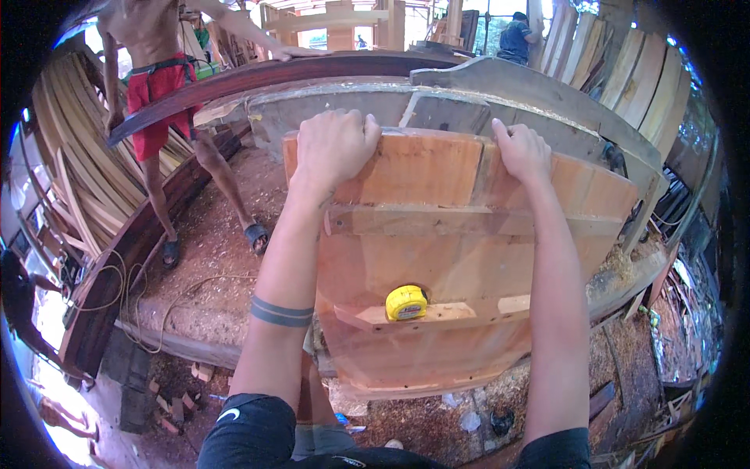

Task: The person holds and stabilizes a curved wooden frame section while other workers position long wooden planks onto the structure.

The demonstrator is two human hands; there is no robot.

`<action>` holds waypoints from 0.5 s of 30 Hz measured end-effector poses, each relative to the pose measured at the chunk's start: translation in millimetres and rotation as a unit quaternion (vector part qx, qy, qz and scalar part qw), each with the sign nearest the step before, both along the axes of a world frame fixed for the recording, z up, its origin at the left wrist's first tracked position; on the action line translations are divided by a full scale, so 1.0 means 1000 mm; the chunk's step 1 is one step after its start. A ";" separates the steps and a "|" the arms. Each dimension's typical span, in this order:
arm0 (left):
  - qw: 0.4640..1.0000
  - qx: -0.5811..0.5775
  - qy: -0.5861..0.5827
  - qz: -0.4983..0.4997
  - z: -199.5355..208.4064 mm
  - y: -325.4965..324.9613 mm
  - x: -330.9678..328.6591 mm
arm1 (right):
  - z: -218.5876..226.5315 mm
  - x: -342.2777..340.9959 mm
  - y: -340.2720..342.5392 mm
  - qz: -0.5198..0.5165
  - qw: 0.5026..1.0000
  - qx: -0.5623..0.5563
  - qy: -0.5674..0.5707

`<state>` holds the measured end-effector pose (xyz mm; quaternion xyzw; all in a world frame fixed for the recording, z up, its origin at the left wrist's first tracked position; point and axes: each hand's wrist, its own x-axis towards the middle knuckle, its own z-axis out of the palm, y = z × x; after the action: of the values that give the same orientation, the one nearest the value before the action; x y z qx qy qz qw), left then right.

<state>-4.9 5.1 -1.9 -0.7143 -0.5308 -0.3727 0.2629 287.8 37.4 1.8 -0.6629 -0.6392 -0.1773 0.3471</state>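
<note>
A broad reddish-brown wooden panel (422,258) stands tilted in front of me, with battens across its face. My left hand (336,148) is closed over its top edge near the left corner. Further right, my right hand (522,152) grips the same edge, thumb pointing up. Between my forearms, a yellow tape measure (406,302) rests on the lower batten, touched by neither hand. Just beyond the panel runs a greyish curved wooden structure (336,100) strewn with shavings. The panel hides my fingertips on its far side.
At the far left a person in red shorts (156,102) holds a long dark plank (258,82) that stretches across the back. Boards are stacked at left (78,148) and right (648,78). Thin rope (168,309) lies near a dark beam (101,313). Another person (514,39) is far behind.
</note>
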 end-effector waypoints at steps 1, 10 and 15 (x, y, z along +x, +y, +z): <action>1.000 -0.001 0.000 0.001 0.000 0.000 0.000 | 0.000 0.000 0.000 -0.001 1.000 -0.001 -0.001; 1.000 0.011 -0.007 -0.003 0.001 -0.001 0.001 | -0.002 0.000 0.001 0.007 1.000 0.008 0.012; 1.000 0.008 -0.002 -0.007 0.000 -0.002 0.001 | -0.001 0.000 0.000 0.007 1.000 0.003 0.016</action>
<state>-4.3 3.3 -1.5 -0.7150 -0.5235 -0.3804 0.2648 287.6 37.7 0.9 -0.6604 -0.6375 -0.1662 0.3604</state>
